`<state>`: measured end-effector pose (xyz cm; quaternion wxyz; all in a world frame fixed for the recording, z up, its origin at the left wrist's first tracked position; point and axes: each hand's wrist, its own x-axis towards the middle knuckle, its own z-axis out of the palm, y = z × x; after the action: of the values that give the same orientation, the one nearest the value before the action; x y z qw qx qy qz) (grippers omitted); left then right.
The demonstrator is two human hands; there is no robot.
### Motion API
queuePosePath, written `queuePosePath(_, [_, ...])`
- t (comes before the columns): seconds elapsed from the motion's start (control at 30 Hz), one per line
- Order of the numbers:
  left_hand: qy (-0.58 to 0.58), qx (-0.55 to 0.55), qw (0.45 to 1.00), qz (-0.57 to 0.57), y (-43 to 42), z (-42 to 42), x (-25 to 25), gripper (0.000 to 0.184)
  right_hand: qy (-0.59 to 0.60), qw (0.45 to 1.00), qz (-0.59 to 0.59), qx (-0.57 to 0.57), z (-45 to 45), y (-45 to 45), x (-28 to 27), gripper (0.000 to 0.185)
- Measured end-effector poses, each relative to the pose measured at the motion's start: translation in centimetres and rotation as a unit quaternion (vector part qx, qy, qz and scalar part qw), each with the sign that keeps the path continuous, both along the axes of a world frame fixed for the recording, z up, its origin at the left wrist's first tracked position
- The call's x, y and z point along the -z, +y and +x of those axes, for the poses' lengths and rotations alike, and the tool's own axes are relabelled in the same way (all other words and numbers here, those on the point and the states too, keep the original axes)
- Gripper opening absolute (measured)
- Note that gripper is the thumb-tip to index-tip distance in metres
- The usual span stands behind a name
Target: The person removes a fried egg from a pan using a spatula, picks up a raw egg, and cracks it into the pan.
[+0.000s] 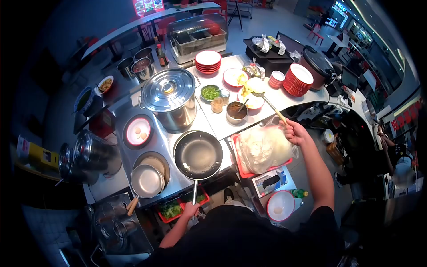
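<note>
My left hand [191, 209] is closed round the handle of a black frying pan [199, 153], which rests on the stove top with a few pale scraps inside. My right hand [294, 131] grips the wooden handle of a long spatula [273, 108]. Its head is over a red-rimmed plate [255, 107] of yellow food that looks like egg. Another red-rimmed bowl [229, 78] with yellow food stands just behind. Near the spatula are a steel pot of brown sauce [236, 115] and a bowl of chopped greens [210, 92]. Below it sits a bag of pale food [262, 144] on a red tray.
A large lidded stockpot [171, 104] stands behind the pan. A small wooden-handled pan [147, 181] and a plate with eggs [138, 131] are at left. Stacked red plates [298, 80] stand at the right back. A person [398, 155] is at far right.
</note>
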<state>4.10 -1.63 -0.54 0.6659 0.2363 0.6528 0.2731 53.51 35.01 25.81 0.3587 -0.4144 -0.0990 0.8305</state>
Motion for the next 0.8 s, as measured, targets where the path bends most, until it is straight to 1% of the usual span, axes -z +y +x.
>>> queuePosePath(0.07, [0.004,-0.007,1.0,0.0,0.1,0.3,-0.6,0.024,0.004,1.0,0.009,-0.005,2.3,3.0,1.2,0.033])
queuePosePath(0.17, [0.012,0.013,1.0,0.003,0.3,0.0,0.0,0.024,-0.037,0.999,-0.028,0.027,4.1,6.3,2.6,0.032])
queuePosePath(0.3, [0.026,0.007,0.999,-0.018,0.6,0.1,0.0,0.023,-0.08,0.996,-0.044,0.013,5.5,10.6,6.0,0.032])
queuePosePath(0.37, [0.017,0.009,1.0,-0.009,0.6,0.1,-0.4,0.022,-0.072,0.996,-0.053,0.015,5.1,12.3,7.2,0.031])
queuePosePath(0.53, [0.03,0.001,0.999,-0.031,1.0,0.4,-1.6,0.019,-0.039,0.995,-0.087,-0.011,4.2,14.6,10.3,0.032])
queuePosePath(0.67, [0.03,-0.017,0.998,-0.053,1.2,0.7,-2.0,0.018,-0.085,0.988,-0.117,-0.049,4.3,14.8,11.5,0.034])
queuePosePath(0.8, [0.03,-0.021,0.998,-0.056,1.2,1.0,-2.3,0.017,-0.172,0.975,-0.126,-0.068,4.7,15.5,11.4,0.034])
